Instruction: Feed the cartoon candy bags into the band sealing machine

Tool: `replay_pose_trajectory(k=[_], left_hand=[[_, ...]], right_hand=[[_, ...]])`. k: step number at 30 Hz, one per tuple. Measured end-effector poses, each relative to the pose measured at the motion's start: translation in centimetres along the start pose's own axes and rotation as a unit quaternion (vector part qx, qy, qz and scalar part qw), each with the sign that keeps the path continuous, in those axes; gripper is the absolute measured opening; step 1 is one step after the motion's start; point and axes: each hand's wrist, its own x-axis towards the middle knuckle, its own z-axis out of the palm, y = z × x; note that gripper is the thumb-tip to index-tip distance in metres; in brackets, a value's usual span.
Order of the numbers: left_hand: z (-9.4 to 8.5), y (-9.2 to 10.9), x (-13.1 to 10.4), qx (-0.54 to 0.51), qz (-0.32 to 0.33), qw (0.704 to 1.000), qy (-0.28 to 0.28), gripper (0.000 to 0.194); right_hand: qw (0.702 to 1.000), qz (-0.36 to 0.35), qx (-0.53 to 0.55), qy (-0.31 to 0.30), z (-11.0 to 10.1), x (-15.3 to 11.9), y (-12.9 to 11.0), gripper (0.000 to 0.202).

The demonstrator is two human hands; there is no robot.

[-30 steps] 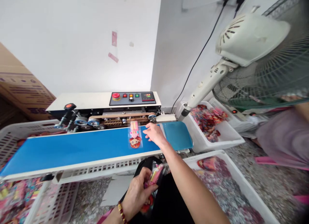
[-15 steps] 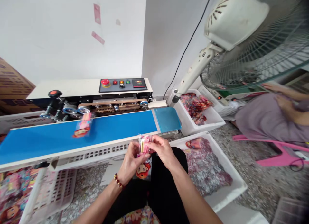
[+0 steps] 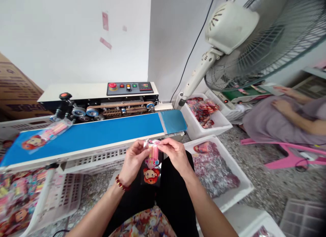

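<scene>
Between my two hands hangs a clear plastic packet (image 3: pixel 151 164) with pink and yellow sticks in its upper part and a red-haired cartoon figure below. My left hand (image 3: pixel 134 158) pinches its top left edge. The top right edge is pinched by my right hand (image 3: pixel 175 155). The packet hangs upright over my lap, just in front of the blue conveyor belt (image 3: pixel 122 130) of a sealing machine (image 3: pixel 99 90). A similar packet (image 3: pixel 47 135) lies at the belt's left part, beside the rollers.
White bins (image 3: pixel 244 192) (image 3: pixel 226 128) with many packets stand at the right. A basket (image 3: pixel 68 192) of filled packets sits below the belt at left. A large fan (image 3: pixel 231 26) leans over the right side. Beyond it a person (image 3: pixel 275 118) sits on a pink stool (image 3: pixel 287 155).
The packet on the belt has travelled left, past the rollers. My fingers have shifted up to the top corners of the held packet, whose printed front now shows more fully.
</scene>
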Motion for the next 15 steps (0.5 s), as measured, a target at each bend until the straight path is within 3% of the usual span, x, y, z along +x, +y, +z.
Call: replay_pose_trajectory(k=[2, 5, 10, 15], left_hand=[[0.2, 0.5, -0.3, -0.008, -0.012, 0.999, -0.035, 0.036], [0.5, 1.4, -0.6, 0.014, 0.001, 0.997, -0.074, 0.023], [1.2, 2.7, -1.4, 0.014, 0.035, 0.997, -0.073, 0.023], [1.3, 3.1, -2.5, 0.019, 0.0, 0.998, -0.067, 0.027]], right_hand=[[1.0, -0.008, 0.004, -0.007, -0.1, -0.5, -0.6, 0.014], [1.0, -0.024, 0.007, -0.018, -0.1, -1.3, -1.3, 0.016], [0.999, -0.044, 0.02, -0.008, 0.3, -2.5, -2.5, 0.017], [0.998, -0.061, -0.024, 0.006, 0.2, -3.3, -3.3, 0.019]])
